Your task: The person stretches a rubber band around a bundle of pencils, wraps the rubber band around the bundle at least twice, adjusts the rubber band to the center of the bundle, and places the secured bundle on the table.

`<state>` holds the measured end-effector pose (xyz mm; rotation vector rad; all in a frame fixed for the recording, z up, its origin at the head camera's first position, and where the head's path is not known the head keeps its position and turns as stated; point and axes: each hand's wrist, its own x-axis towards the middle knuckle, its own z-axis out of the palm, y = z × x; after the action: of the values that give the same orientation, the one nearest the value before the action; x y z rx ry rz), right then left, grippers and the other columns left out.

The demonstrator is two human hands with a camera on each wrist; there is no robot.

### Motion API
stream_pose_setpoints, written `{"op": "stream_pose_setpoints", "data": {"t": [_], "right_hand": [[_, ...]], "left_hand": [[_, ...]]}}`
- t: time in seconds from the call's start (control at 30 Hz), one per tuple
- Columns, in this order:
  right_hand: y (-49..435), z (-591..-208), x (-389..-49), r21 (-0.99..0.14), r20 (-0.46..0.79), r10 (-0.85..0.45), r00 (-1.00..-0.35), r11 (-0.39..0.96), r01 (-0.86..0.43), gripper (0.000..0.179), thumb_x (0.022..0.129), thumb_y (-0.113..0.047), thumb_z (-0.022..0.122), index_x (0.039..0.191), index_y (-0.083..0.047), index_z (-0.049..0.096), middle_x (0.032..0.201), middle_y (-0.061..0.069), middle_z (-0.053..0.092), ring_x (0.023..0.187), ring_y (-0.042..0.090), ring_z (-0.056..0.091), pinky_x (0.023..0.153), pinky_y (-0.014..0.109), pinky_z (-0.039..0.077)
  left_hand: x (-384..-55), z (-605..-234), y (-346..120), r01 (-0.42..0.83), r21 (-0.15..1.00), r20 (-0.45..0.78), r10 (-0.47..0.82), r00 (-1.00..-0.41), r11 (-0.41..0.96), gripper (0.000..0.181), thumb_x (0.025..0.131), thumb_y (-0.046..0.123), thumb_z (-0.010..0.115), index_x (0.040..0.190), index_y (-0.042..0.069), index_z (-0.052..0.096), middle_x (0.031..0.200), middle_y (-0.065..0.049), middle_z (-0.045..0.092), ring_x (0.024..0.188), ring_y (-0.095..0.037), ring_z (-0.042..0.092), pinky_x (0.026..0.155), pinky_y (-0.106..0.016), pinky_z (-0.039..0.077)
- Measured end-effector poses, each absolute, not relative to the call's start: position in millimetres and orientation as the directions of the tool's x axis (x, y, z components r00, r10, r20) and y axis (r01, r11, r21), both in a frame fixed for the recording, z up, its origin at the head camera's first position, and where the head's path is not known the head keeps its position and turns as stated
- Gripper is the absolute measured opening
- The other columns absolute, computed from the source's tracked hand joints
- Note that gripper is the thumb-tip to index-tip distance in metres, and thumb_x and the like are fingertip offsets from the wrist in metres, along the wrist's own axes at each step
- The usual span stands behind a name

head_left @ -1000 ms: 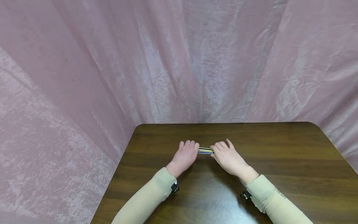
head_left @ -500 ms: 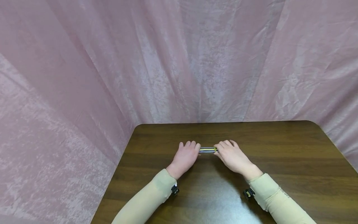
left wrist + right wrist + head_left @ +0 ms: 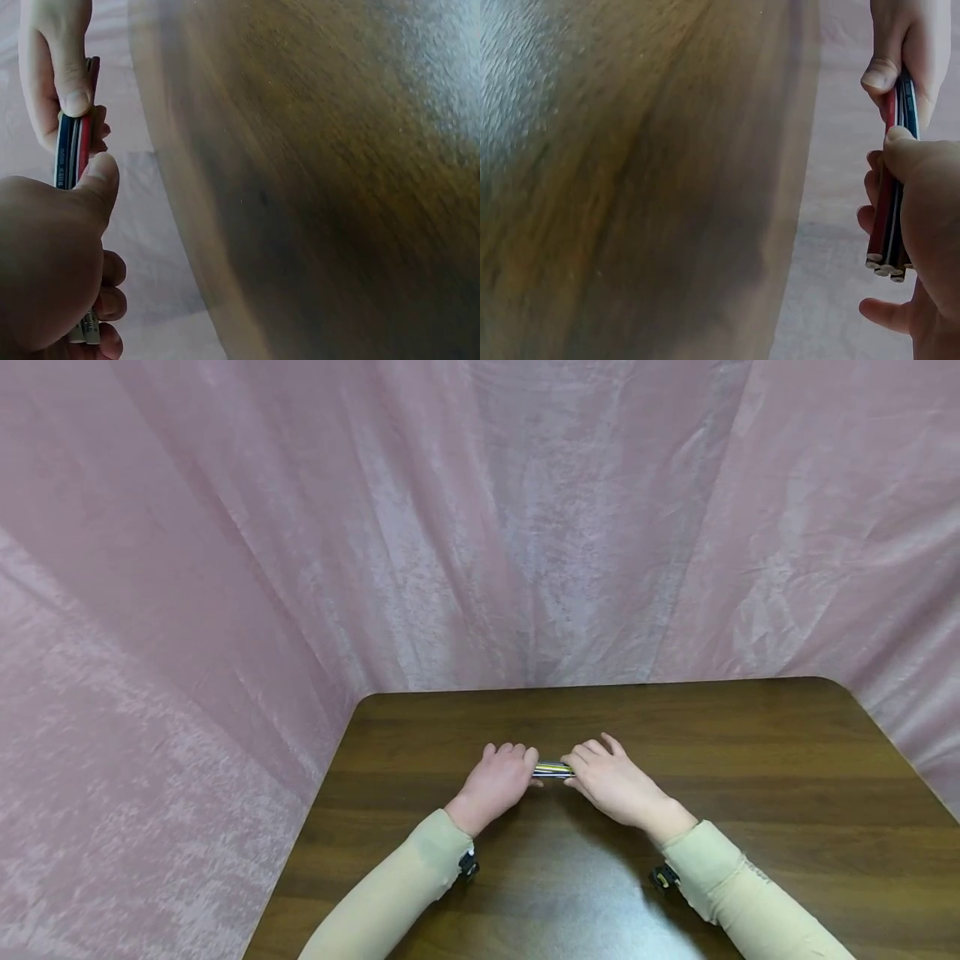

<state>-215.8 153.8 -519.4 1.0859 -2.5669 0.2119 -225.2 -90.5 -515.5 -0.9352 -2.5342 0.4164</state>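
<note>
A bundle of pencils [image 3: 551, 770] is held level above the table between both hands. My left hand [image 3: 497, 781] grips one end, its thumb lying along the pencils in the left wrist view. My right hand [image 3: 615, 785] holds the other end between thumb and fingers, with one finger lifted away. In the right wrist view, red and dark striped pencils [image 3: 885, 214] show flat pale ends sticking out past the right fingers. A short stretch of the bundle shows between the hands; the rest is hidden under the palms and fingers.
A brown wooden table [image 3: 750, 793] with rounded far corners lies below the hands. Pink curtain cloth [image 3: 525, 527] hangs behind and to the left of it. Each sleeve cuff carries a small black wrist camera, such as the left one [image 3: 468, 865].
My right hand slid right along the pencils, then came back left, narrowing the gap between the hands. A yellow band seen earlier by the right fingertips is now mostly covered. Left hand nearly still.
</note>
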Motion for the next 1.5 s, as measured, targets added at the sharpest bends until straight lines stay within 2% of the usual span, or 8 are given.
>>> {"op": "stream_pose_setpoints", "data": {"t": [0.1, 0.23, 0.4, 0.67, 1.03, 1.3, 1.4, 1.5], "right_hand": [[153, -520, -216, -0.037, 0.36, -0.648, -0.672, 0.71, -0.704, 0.034, 0.102, -0.032, 0.075, 0.126, -0.008, 0.069, 0.115, 0.004, 0.07, 0.117, 0.028, 0.062, 0.108, 0.067, 0.041], [158, -517, -217, -0.073, 0.364, -0.607, -0.707, 0.738, -0.671, 0.037, 0.101, -0.033, 0.076, 0.127, -0.007, 0.07, 0.114, 0.004, 0.072, 0.116, 0.029, 0.064, 0.109, 0.067, 0.041], [165, -515, -220, -0.066, 0.392, -0.595, -0.701, 0.742, -0.667, 0.033, 0.097, -0.032, 0.08, 0.119, -0.008, 0.072, 0.108, 0.002, 0.073, 0.111, 0.027, 0.065, 0.107, 0.068, 0.042], [164, -517, -220, -0.08, 0.387, -0.589, -0.71, 0.745, -0.662, 0.031, 0.096, -0.03, 0.081, 0.116, -0.009, 0.07, 0.105, 0.002, 0.076, 0.105, 0.027, 0.066, 0.106, 0.069, 0.042], [167, -523, -221, -0.11, 0.352, -0.557, -0.752, 0.773, -0.624, 0.028, 0.101, -0.031, 0.076, 0.119, -0.01, 0.07, 0.109, 0.001, 0.074, 0.111, 0.028, 0.065, 0.109, 0.071, 0.037], [159, -522, -218, -0.059, 0.366, -0.636, -0.679, 0.713, -0.699, 0.029, 0.103, -0.03, 0.073, 0.121, -0.008, 0.068, 0.113, 0.005, 0.072, 0.115, 0.029, 0.063, 0.108, 0.073, 0.039], [162, -522, -218, -0.075, 0.354, -0.615, -0.704, 0.732, -0.677, 0.036, 0.102, -0.033, 0.074, 0.126, -0.007, 0.069, 0.115, 0.005, 0.072, 0.117, 0.03, 0.063, 0.109, 0.073, 0.037], [169, -521, -219, -0.091, 0.351, -0.573, -0.741, 0.767, -0.636, 0.036, 0.099, -0.036, 0.077, 0.122, -0.009, 0.072, 0.112, 0.003, 0.074, 0.116, 0.03, 0.064, 0.11, 0.073, 0.036]], "left_hand": [[-225, -514, -90, 0.544, -0.403, 0.266, 0.663, -0.7, 0.736, 0.046, 0.096, 0.061, 0.067, 0.1, 0.015, 0.06, 0.086, 0.002, 0.065, 0.073, -0.016, 0.061, 0.061, -0.032, 0.034], [-223, -506, -90, 0.563, -0.323, 0.225, 0.639, -0.736, 0.761, 0.046, 0.1, 0.059, 0.064, 0.105, 0.013, 0.061, 0.089, 0.001, 0.064, 0.077, -0.017, 0.062, 0.064, -0.033, 0.04], [-224, -495, -94, 0.608, -0.14, 0.12, 0.623, -0.773, 0.781, 0.038, 0.109, 0.05, 0.056, 0.112, 0.013, 0.061, 0.092, 0.002, 0.06, 0.08, -0.016, 0.059, 0.066, -0.033, 0.042], [-230, -495, -95, 0.601, -0.042, 0.102, 0.602, -0.792, 0.798, 0.028, 0.109, 0.044, 0.059, 0.107, 0.017, 0.061, 0.087, 0.003, 0.06, 0.081, -0.019, 0.062, 0.065, -0.035, 0.043], [-225, -505, -87, 0.587, -0.245, 0.201, 0.632, -0.748, 0.772, 0.04, 0.101, 0.052, 0.068, 0.103, 0.013, 0.058, 0.081, 0.001, 0.065, 0.071, -0.018, 0.063, 0.065, -0.035, 0.038], [-223, -508, -79, 0.581, -0.327, 0.2, 0.656, -0.728, 0.745, 0.041, 0.1, 0.055, 0.066, 0.101, 0.014, 0.059, 0.084, 0.001, 0.066, 0.073, -0.017, 0.063, 0.07, -0.036, 0.033], [-225, -508, -78, 0.571, -0.325, 0.172, 0.641, -0.748, 0.753, 0.041, 0.101, 0.056, 0.064, 0.103, 0.014, 0.059, 0.087, 0.001, 0.066, 0.076, -0.017, 0.063, 0.071, -0.037, 0.036], [-226, -508, -80, 0.553, -0.323, 0.157, 0.62, -0.768, 0.768, 0.041, 0.102, 0.055, 0.063, 0.106, 0.015, 0.058, 0.089, 0.0, 0.066, 0.078, -0.019, 0.063, 0.069, -0.036, 0.044]]}}
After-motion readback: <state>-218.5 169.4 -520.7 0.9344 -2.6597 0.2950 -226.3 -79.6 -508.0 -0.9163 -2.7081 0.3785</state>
